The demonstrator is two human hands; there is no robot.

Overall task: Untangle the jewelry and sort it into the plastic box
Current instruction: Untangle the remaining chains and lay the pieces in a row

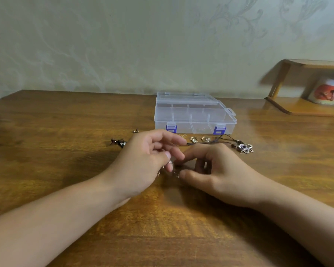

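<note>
Fingertips [168, 156] of the left hand [143, 160] are curling in and pinching a small, pale tangle of chain [165, 167], and the right hand [214, 170] is meeting it from the other side, thumb and forefinger nipping the same tangle low over the wooden table [66, 132]. What the piece is exactly, I cannot tell; it is mostly hiding between the two hands.

Behind the hands the plastic box [194, 114] is sitting closed, its blue latches [171, 128] facing the person, its dividers showing through the clear lid. Just in front of it two gold earrings [199, 139] are lying side by side. A dark cord [206, 143] is running from near the left hand's knuckles out to a silver flower pendant [246, 148] at the right. Left of the hands a small dark cord bundle [119, 142] is lying on the wood, with a tiny dark piece [135, 131] a little farther back.

At the far right a wooden shelf [297, 105] is holding a white mug with an orange picture [328, 92].
</note>
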